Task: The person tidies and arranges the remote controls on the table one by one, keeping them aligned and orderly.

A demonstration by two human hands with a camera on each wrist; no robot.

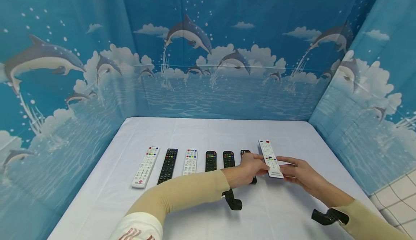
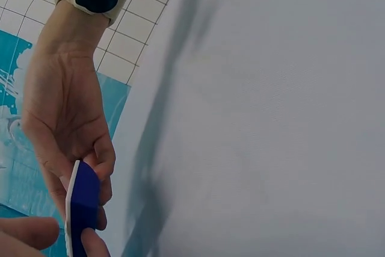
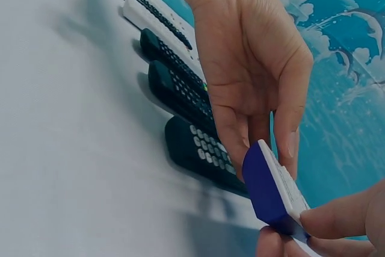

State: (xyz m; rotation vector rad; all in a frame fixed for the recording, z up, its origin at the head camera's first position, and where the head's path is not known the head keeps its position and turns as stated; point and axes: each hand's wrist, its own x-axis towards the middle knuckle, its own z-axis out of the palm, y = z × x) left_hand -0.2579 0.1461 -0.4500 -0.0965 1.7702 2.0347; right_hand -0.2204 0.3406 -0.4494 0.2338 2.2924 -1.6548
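Both hands hold one white remote control [image 1: 271, 159] with a blue underside, keys facing up, tilted above the white table. On its left edge my left hand [image 1: 249, 167] grips it between thumb and fingers. From the other edge my right hand [image 1: 300, 175] pinches it near its lower end. The blue underside of the remote [image 2: 85, 203] shows in the left wrist view, fingers of both hands about it. Below the left hand lies a black remote [image 1: 253, 179], partly hidden by that hand; in the right wrist view its light keys [image 3: 204, 148] show.
Left of the hands a row of remotes lies side by side: a white one [image 1: 146, 167], a black one [image 1: 168, 166], another white one [image 1: 190, 161] and black ones [image 1: 211, 160]. The left forearm covers some lower ends. Dolphin-print curtains [image 1: 208, 99] enclose the white-covered table [image 1: 214, 129].
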